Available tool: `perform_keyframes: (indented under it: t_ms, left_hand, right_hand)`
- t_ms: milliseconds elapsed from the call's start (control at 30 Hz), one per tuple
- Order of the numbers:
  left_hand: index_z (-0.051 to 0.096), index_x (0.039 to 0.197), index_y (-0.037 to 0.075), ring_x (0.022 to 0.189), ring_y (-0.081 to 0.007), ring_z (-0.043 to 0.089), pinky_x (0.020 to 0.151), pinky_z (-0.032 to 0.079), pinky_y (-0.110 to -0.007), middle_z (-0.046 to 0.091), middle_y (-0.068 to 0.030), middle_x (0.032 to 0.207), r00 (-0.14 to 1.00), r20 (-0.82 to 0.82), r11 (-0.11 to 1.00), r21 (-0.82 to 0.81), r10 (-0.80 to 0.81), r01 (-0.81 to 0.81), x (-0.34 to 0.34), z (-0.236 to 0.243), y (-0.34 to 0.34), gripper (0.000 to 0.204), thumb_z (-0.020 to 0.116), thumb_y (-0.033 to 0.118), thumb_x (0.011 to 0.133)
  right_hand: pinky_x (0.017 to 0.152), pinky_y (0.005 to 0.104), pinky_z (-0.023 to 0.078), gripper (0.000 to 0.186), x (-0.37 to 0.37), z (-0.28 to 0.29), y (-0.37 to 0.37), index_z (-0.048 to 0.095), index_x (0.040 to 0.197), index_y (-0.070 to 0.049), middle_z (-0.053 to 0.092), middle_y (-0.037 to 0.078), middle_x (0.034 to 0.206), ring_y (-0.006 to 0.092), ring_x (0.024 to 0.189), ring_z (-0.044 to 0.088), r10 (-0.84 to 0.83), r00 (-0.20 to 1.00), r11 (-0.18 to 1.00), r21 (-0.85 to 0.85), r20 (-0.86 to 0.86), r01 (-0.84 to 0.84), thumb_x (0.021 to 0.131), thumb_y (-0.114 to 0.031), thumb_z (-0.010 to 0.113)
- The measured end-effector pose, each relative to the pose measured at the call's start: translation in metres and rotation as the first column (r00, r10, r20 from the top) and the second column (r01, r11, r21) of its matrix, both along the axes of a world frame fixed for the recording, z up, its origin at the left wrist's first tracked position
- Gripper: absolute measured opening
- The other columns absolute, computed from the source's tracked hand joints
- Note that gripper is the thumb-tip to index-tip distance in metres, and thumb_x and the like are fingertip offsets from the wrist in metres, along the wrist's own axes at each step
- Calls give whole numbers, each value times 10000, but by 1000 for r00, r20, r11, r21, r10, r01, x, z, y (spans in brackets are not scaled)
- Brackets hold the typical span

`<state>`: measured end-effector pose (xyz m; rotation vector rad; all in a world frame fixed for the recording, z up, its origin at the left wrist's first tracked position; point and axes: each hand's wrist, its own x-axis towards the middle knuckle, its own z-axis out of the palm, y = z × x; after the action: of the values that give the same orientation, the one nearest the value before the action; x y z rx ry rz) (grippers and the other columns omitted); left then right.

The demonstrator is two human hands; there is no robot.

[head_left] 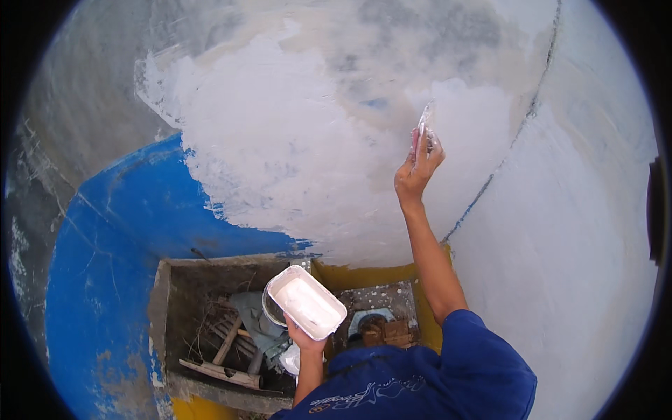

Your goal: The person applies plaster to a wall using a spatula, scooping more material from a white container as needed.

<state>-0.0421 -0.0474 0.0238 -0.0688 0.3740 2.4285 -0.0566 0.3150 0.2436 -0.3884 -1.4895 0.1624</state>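
My left hand (306, 343) holds up a rectangular white tub (281, 281) from beneath and the side, its fingers mostly hidden under it. Smooth white putty (308, 299) lies inside, and smears coat the rim. Higher up, on the right, my right hand (418, 168) is closed round a thin, putty-coated spreader (426, 114) with a bit of pinkish red near the fingers. Its blade is at the wall, beside a patch of fresh white putty (470, 112). A larger white coat (259, 133) spreads over the wall to the left, with grey showing above it.
Below stands a concrete trough (159, 294) holding sticks (227, 343), a grey-green cloth (255, 318) and a bucket partly behind the tub. Beside it is a speckled ledge (399, 297) with brown blocks. Blue paint (133, 231) covers the lower left wall. A dark crack (483, 187) runs down the right corner.
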Motion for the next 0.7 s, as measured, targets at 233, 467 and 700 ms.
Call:
perform_keyframes:
  t_ms: [233, 467, 700]
  left_hand:
    - [329, 1551, 178, 1395, -352, 432, 1157, 336, -560, 412, -69, 1555, 1000, -5, 1000, 8, -3, 3, 1, 6, 4, 689, 400, 589, 1003]
    - [329, 1549, 167, 1395, -349, 430, 1160, 337, -545, 410, -74, 1555, 999, -32, 1000, 5, -22, 22, -4, 5, 3, 695, 404, 590, 1002]
    - [339, 1544, 157, 1383, -346, 445, 1159, 342, -535, 426, -73, 1544, 999, 19, 999, 15, -51, 51, 1, 10, 9, 696, 402, 591, 1003]
  right_hand:
    - [1077, 460, 331, 727, -34, -49, -75, 594, 1379, -88, 507, 140, 1312, 349, 1221, 447, 337, 890, 924, 74, 306, -375, 696, 146, 502]
    - [1041, 480, 298, 751, -49, 16, -37, 533, 1434, -119, 448, 143, 1351, 360, 1265, 369, 23, 987, 988, 146, 158, -47, 724, 127, 534]
    - [1031, 496, 278, 830, -70, -35, -97, 447, 1497, -172, 419, 149, 1373, 366, 1266, 366, 196, 832, 951, 106, 520, -291, 718, 94, 547]
